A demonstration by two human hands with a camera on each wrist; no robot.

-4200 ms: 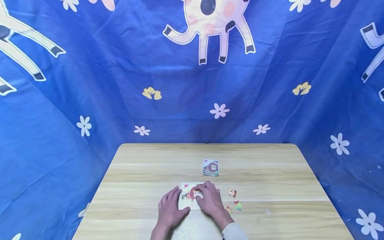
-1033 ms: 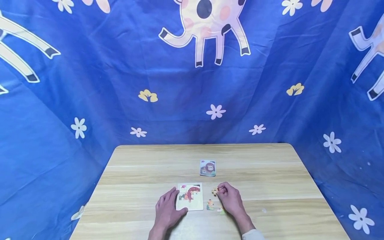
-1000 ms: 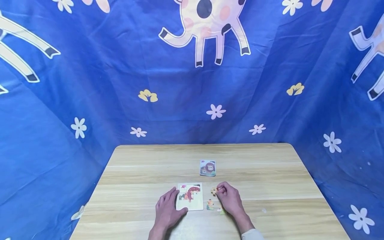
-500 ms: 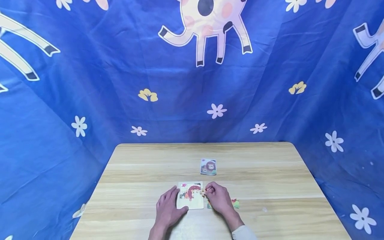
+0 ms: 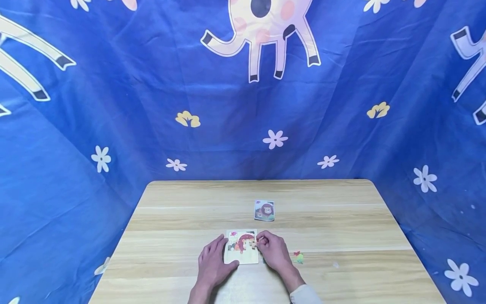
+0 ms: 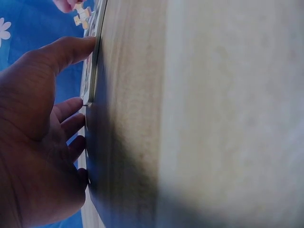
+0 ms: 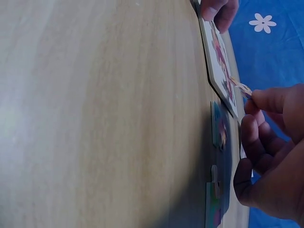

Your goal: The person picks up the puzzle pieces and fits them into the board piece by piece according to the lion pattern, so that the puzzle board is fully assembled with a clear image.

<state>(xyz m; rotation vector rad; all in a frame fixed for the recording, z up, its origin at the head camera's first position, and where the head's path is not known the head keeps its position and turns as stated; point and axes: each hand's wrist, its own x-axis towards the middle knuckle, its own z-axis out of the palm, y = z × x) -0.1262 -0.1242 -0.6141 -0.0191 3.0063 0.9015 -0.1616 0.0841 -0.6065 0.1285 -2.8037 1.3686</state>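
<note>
A square puzzle board (image 5: 243, 257) lies near the table's front, partly filled with pieces of a lion picture. My left hand (image 5: 214, 264) rests at its left side, fingers along the left edge and thumb on the front edge. In the left wrist view my left thumb (image 6: 76, 47) touches the board's rim, the other fingertips down by the table. Between thumb and forefinger my right hand (image 5: 274, 250) pinches a puzzle piece (image 7: 243, 89), tilted over the board's right part. Beside the board, a loose puzzle piece (image 7: 219, 126) is mostly hidden under my right hand in the head view.
More loose puzzle pieces (image 5: 298, 257) lie to the right of my right hand. Behind the board is a small lion picture card (image 5: 264, 210). A small pale spot (image 5: 336, 265) shows farther right on the wooden table (image 5: 182, 211). Blue patterned cloth (image 5: 228, 147) surrounds the table.
My right hand has carried the pinched puzzle piece leftward from the loose pieces to over the board's right side. Earlier it was working in the board. My left hand stays at the board's edge.
</note>
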